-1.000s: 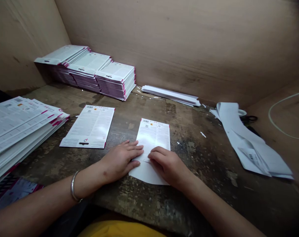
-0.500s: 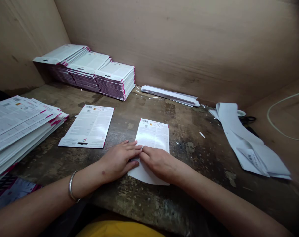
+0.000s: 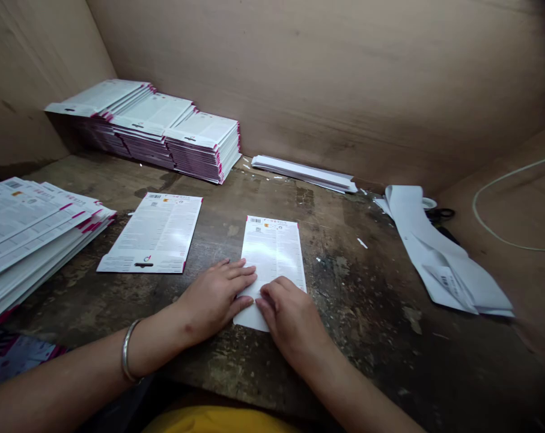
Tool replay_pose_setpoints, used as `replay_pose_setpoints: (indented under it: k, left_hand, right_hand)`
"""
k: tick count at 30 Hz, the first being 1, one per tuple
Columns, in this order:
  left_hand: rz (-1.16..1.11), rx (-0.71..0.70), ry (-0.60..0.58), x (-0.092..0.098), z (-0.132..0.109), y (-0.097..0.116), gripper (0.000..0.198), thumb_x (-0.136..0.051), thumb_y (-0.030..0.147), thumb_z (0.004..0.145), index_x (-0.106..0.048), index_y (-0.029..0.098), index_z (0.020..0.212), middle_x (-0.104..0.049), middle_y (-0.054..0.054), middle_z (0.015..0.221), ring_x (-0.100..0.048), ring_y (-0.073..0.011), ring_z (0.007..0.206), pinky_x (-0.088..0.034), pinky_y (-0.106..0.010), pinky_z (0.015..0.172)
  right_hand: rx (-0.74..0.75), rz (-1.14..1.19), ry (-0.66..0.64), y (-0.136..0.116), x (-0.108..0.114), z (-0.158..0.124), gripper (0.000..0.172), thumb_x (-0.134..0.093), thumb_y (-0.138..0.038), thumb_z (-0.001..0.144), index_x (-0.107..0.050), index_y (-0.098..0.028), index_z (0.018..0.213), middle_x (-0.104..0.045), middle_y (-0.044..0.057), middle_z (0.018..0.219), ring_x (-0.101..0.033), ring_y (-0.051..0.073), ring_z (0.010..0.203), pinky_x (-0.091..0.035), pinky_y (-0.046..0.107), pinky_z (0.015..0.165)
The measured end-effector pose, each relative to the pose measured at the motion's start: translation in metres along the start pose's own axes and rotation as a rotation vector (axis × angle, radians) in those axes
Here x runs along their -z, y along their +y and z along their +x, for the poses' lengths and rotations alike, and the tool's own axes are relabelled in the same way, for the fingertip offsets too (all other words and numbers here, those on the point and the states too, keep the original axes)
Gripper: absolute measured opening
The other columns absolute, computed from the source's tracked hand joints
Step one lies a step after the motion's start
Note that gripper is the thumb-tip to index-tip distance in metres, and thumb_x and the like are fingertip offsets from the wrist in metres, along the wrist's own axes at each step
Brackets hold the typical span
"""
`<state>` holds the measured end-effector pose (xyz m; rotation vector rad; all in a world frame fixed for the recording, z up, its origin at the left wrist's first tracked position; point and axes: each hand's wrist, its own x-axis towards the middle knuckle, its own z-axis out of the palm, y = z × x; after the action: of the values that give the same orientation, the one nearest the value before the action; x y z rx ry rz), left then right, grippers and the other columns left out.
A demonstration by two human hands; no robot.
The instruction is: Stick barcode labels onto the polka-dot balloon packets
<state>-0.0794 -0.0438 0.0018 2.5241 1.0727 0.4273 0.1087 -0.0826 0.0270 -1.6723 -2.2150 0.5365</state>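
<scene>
Folded paper leaflet (image 3: 270, 255) lies flat on a worn, dark wooden workbench (image 3: 366, 343), directly in front of the person, and serves as the landmark here. In the head view, its printed face is up, with a barcode at the far edge, and a plain white lower end shows between and just below the hands.

The left hand (image 3: 213, 300) is open and flat, fingers slightly spread, with its fingertips resting on the leaflet's near left edge; it grips nothing. A metal bangle (image 3: 130, 352) circles that wrist. The right hand (image 3: 290, 322) is half curled, with its fingertips (image 3: 267, 294) pressing on the leaflet's lower part; whether they pinch the paper, I cannot tell.

Left of the leaflet lies a flat printed card (image 3: 150, 234), and beyond that card, at the far left, a loose stack of printed sheets (image 3: 33, 234). Beyond the leaflet stand three magenta-edged stacks (image 3: 141, 129) against a cardboard wall (image 3: 321, 78), with a bundle of white strips (image 3: 303, 173) beside them. To the right lie crumpled white paper (image 3: 447, 258) and black scissors (image 3: 441, 213), and farther right a white cable (image 3: 502, 216).
</scene>
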Motion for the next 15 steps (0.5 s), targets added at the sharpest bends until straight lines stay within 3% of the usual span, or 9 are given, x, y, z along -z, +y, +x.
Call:
replay_pose_setpoints:
  k: [5,15]
  left_hand:
    - [0.015,-0.004,-0.006,-0.001,0.000,0.000,0.040,-0.052,0.035,0.088,-0.055,0.020,0.125,-0.054,-0.005,0.134,-0.045,-0.0235,0.127,-0.035,-0.046,0.107]
    - [0.004,-0.003,-0.012,0.000,0.000,0.000,0.040,-0.053,0.035,0.088,-0.055,0.021,0.125,-0.054,-0.004,0.133,-0.045,-0.0239,0.127,-0.034,-0.046,0.108]
  right_hand:
    - [-0.097,-0.022,0.085,-0.011,-0.013,0.004,0.007,-0.057,-0.017,0.084,-0.059,-0.019,0.078,-0.060,0.005,0.080,-0.057,0.019,0.074,-0.043,0.030,0.068]
    - [-0.162,-0.028,0.150,0.001,-0.008,0.005,0.007,-0.055,-0.013,0.079,-0.057,-0.018,0.075,-0.059,0.004,0.075,-0.055,0.019,0.069,-0.040,0.029,0.063]
